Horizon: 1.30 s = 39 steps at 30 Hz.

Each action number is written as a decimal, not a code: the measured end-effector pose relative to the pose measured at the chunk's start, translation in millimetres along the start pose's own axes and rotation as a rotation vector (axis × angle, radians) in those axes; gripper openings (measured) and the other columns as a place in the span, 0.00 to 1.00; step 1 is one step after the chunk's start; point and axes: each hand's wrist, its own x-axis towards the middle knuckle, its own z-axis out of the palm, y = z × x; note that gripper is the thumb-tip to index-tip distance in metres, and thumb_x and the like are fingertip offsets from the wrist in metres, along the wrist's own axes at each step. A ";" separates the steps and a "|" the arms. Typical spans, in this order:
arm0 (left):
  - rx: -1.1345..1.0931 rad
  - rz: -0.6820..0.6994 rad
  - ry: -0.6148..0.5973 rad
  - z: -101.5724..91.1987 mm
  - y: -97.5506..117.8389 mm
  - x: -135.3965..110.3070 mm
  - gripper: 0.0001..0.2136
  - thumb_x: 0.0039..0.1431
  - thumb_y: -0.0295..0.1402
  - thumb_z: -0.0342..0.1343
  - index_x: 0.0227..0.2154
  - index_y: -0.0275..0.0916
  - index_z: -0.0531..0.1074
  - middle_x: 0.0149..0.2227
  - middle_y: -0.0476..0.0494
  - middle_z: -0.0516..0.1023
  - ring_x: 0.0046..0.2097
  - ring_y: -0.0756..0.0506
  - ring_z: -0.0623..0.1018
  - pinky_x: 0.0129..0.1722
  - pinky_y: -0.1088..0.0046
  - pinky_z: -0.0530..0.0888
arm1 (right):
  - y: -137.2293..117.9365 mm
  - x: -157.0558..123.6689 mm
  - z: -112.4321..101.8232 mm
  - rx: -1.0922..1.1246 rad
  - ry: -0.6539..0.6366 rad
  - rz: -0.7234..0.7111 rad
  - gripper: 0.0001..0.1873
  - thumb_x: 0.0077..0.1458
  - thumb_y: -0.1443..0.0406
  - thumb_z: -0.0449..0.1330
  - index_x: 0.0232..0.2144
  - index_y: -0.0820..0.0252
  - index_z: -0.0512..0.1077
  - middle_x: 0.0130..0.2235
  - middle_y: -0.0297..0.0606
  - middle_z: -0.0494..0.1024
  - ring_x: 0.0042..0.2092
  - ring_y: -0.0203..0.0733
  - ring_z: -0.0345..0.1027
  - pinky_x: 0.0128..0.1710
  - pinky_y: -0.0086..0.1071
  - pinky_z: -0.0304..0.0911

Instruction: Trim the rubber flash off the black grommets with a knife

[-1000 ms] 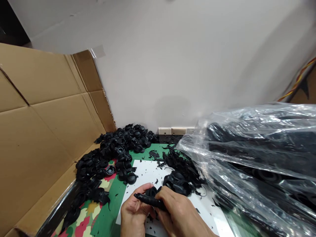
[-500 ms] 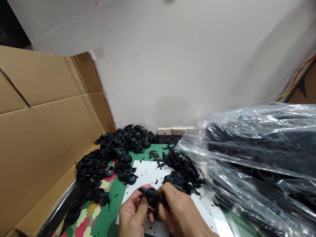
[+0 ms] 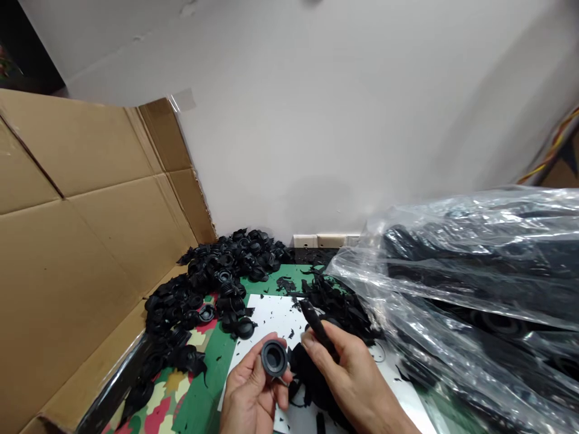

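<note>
A small black rubber cap (image 3: 274,358), round and hollow, is held above the white sheet (image 3: 266,308), with its open side turned toward the camera. It is pinched at the rim between the thumb and the fingers of the left hand (image 3: 252,386). By the right hand (image 3: 350,369) a dark pen-shaped tool (image 3: 317,328) is gripped between the thumb and the fingers; its tip is pointed up and to the left, and the cap is not touched by it. Between and below the two hands a black mass (image 3: 312,374) is seen, partly covered by the right hand; it cannot be told exactly of what it is made.

Behind the right hand, thin black scraps (image 3: 339,298) are piled, and small bits are scattered over the sheet. The sheet is laid on a green surface (image 3: 199,398). To the left, a large heap of black rubber parts (image 3: 230,259) is spread, partly over a camouflage-patterned area (image 3: 158,404), beside an opened cardboard box (image 3: 90,241). On the right side, dark items are covered by a clear plastic bag (image 3: 474,256). At the back, a pale wall (image 3: 316,120) is seen.
</note>
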 end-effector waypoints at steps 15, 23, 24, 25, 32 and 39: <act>-0.036 -0.001 0.077 5.9 3.7 0.9 0.18 0.32 0.34 0.73 0.31 0.35 0.81 0.26 0.41 0.81 0.24 0.49 0.76 0.23 0.78 0.72 | 35.7 -12.9 29.4 -0.354 -0.108 -0.560 0.11 0.47 0.76 0.50 0.27 0.57 0.67 0.27 0.35 0.69 0.25 0.36 0.65 0.23 0.25 0.57; -0.062 0.044 0.072 5.3 10.4 3.5 0.18 0.30 0.34 0.74 0.29 0.35 0.82 0.27 0.40 0.82 0.21 0.52 0.73 0.18 0.80 0.69 | 18.4 -6.4 13.8 -0.106 0.011 -0.369 0.10 0.56 0.68 0.51 0.23 0.59 0.66 0.24 0.32 0.66 0.26 0.37 0.63 0.25 0.27 0.57; -0.069 0.039 0.073 5.3 8.2 3.3 0.18 0.31 0.34 0.74 0.29 0.35 0.82 0.28 0.40 0.82 0.21 0.52 0.74 0.19 0.80 0.70 | 15.8 -5.7 11.8 -0.083 0.010 -0.298 0.11 0.56 0.66 0.52 0.22 0.59 0.66 0.24 0.32 0.67 0.26 0.37 0.62 0.25 0.27 0.57; -0.075 0.032 0.078 5.3 6.0 3.1 0.18 0.31 0.34 0.74 0.29 0.36 0.82 0.28 0.40 0.82 0.22 0.52 0.74 0.20 0.80 0.71 | 13.5 -5.5 10.4 -0.057 0.004 -0.242 0.12 0.56 0.64 0.52 0.22 0.59 0.67 0.24 0.32 0.67 0.26 0.37 0.62 0.25 0.27 0.57; -0.078 -0.009 0.075 4.2 -3.1 3.8 0.19 0.31 0.35 0.74 0.31 0.37 0.82 0.30 0.38 0.83 0.21 0.52 0.73 0.17 0.80 0.67 | 3.5 -7.4 10.6 0.142 -0.093 -0.067 0.14 0.55 0.58 0.54 0.23 0.61 0.70 0.26 0.37 0.72 0.30 0.42 0.66 0.31 0.31 0.61; -0.061 0.004 0.001 8.5 -1.5 0.8 0.17 0.36 0.35 0.72 0.33 0.36 0.82 0.30 0.37 0.83 0.21 0.52 0.71 0.16 0.80 0.63 | 6.9 2.5 4.8 0.240 0.120 0.145 0.14 0.47 0.56 0.60 0.24 0.62 0.73 0.21 0.32 0.69 0.22 0.34 0.56 0.22 0.28 0.54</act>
